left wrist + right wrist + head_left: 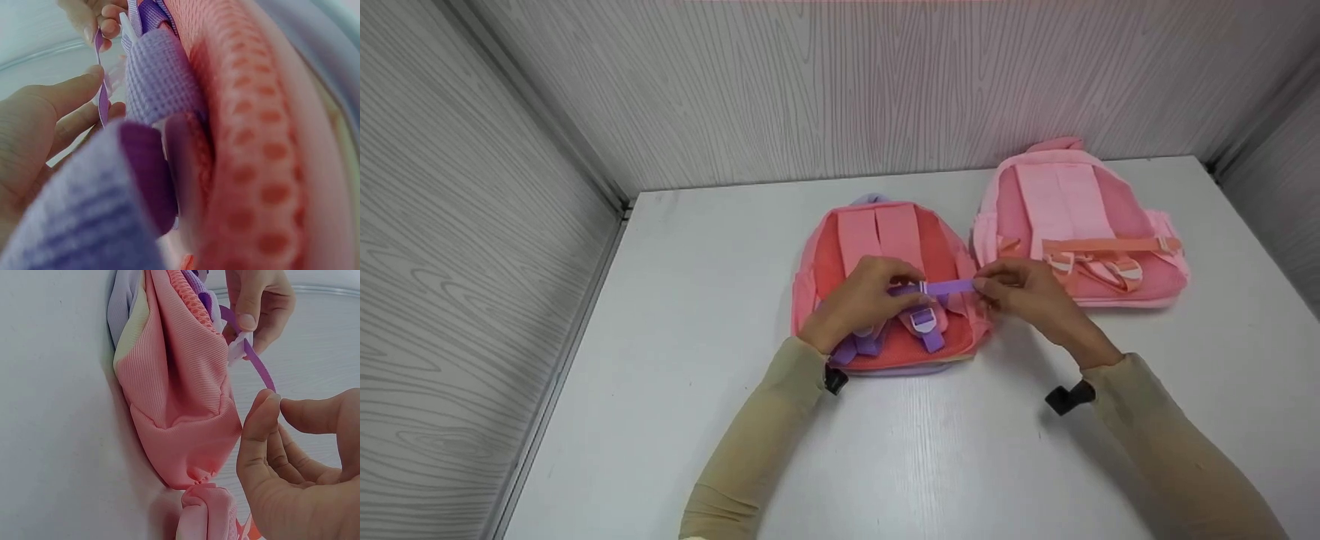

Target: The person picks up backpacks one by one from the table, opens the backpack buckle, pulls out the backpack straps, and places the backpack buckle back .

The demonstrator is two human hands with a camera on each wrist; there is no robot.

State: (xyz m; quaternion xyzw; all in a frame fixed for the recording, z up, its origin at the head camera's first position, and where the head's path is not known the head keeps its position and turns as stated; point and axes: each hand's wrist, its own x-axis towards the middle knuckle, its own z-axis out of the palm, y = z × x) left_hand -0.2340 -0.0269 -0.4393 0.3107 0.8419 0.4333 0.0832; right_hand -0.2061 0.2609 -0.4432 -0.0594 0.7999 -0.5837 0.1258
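A coral-pink child's backpack [828, 259] lies on its front, straps upward, before me. My left hand [864, 298] pinches a purple webbing strap [951, 287] beside a small white buckle [241, 349]. Between the thumb and forefinger of my right hand [1030, 295] is the strap's other end, and the strap stretches taut between both hands, raised off the bag. Below it, a purple shoulder strap runs through a white adjuster [923, 321]. In the left wrist view, a broad purple strap [160, 76] hides part of the left fingers.
A lighter pink backpack [1084, 199] with an orange strap [1110, 245] lies to the right, almost touching the first. Both bags rest on a white table [697, 300]. Wood-grain panels [810, 90] close off the back and sides.
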